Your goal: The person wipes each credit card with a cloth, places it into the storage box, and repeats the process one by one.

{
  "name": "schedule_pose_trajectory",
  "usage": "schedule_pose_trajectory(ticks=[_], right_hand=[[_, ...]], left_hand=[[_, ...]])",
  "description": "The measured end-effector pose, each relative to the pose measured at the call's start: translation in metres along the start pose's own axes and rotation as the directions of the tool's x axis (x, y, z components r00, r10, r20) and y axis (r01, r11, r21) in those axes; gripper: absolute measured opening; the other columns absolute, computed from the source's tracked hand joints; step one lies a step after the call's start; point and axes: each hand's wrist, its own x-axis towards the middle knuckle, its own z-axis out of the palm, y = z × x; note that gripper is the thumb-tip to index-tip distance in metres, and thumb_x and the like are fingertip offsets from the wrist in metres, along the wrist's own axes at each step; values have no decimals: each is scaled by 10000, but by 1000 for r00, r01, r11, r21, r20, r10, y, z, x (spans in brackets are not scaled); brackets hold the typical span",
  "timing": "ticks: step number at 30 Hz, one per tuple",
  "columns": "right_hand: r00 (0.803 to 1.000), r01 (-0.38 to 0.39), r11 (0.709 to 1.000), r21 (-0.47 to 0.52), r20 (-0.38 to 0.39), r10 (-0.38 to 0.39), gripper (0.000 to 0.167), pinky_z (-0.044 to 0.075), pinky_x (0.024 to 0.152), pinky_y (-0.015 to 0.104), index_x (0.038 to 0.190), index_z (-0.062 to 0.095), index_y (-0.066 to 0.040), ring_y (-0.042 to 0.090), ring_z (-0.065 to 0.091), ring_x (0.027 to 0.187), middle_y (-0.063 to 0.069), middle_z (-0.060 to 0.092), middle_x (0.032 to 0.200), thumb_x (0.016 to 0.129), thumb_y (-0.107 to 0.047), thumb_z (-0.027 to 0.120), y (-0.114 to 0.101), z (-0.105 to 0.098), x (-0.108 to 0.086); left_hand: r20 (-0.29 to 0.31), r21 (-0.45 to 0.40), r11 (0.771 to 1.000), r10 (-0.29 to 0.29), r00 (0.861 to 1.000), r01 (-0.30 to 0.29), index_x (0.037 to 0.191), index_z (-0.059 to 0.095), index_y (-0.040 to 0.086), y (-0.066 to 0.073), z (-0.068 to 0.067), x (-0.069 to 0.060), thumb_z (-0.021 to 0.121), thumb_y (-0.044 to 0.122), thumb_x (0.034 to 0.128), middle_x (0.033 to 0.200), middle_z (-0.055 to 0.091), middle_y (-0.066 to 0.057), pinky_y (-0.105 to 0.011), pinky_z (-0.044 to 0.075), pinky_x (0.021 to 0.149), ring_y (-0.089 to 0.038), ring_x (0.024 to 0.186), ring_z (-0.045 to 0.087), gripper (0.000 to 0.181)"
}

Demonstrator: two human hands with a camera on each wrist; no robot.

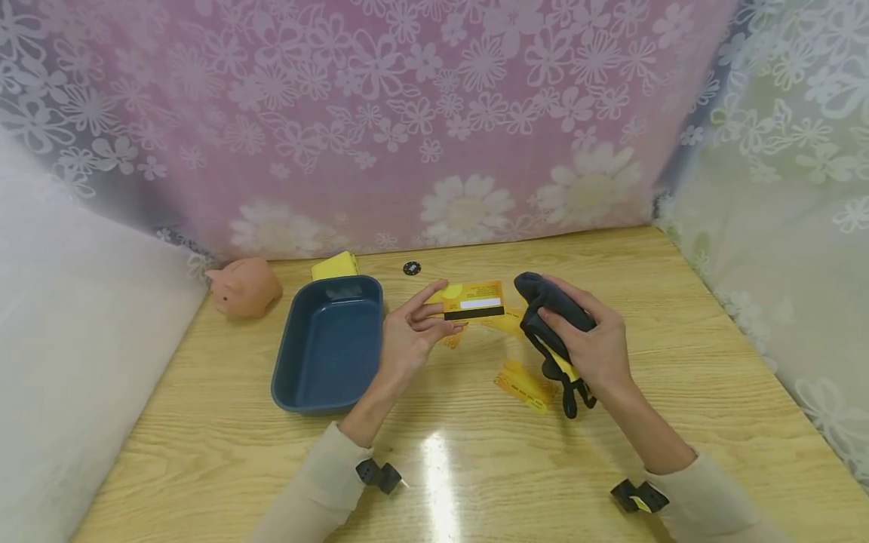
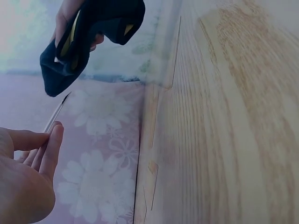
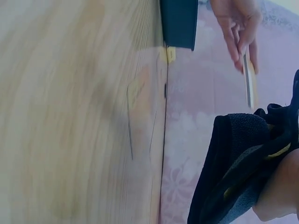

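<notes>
Gripping with both hands: left hand [image 1: 407, 335] pinches yellow card [image 1: 473, 299], right hand [image 1: 600, 347] curls round dark pouch [image 1: 560, 300].

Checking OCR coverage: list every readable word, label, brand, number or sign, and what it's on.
None readable with certainty.
Card in the left hand: several printed lines, too small to read.
Other orange cards: print too small and blurred.
Black chip: pale centre mark, too small.
Yellow object behind the blue tray: nothing legible.
</notes>
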Motion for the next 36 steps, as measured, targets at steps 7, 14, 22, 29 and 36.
schedule_pose_trajectory(ticks=[7, 14, 22, 29, 36], right_hand=[[995, 46, 998, 40, 90, -50, 470, 598, 894, 220, 1409, 681, -240, 115, 650, 1195, 16, 669, 1351, 962, -125, 768, -8, 23, -9], [976, 80, 994, 74, 198, -93, 462, 615, 868, 270, 1380, 701, -277, 209, 658, 1141, -1, 678, 1296, 950, -131, 784, -19, 54, -14], [969, 110, 994, 16, 221, -111, 478, 594, 903, 274, 1367, 700, -350, 196, 655, 1164, -52, 690, 1287, 938, -168, 803, -22, 66, -17], [973, 131, 991, 13, 192, -131, 468, 598, 873, 238, 1376, 702, -301, 169, 662, 1122, -34, 691, 1282, 949, -129, 785, -12, 54, -12], [989, 112, 993, -28, 102, -108, 472, 580, 864, 173, 1401, 688, -253, 79, 654, 1127, 25, 694, 1300, 959, -107, 768, 0, 29, -3]], left_hand=[[8, -30, 999, -20, 1000, 20, 1458, 626, 151, -3, 2, 0, 742, -120, 885, 1177, 693, -208, -445, 635, 882, -307, 962, 749, 643], [55, 11, 1000, -6, 998, 5, 1457, 630, 165, -2, 8, -1, 742, -55, 920, 1166, 748, -168, -365, 639, 819, -263, 938, 771, 590], [84, 38, 999, 30, 996, -34, 1444, 642, 184, 1, 10, -7, 698, -60, 935, 1163, 766, -144, -263, 600, 774, -243, 942, 778, 567], [81, -69, 998, 3, 997, 3, 1450, 628, 125, 2, 7, -6, 717, -115, 907, 1101, 749, -175, -464, 638, 868, -195, 864, 769, 601], [85, -167, 984, -42, 996, 55, 1456, 619, 107, 6, 4, -6, 670, -191, 899, 1122, 671, -231, -606, 585, 918, -170, 814, 704, 634]])
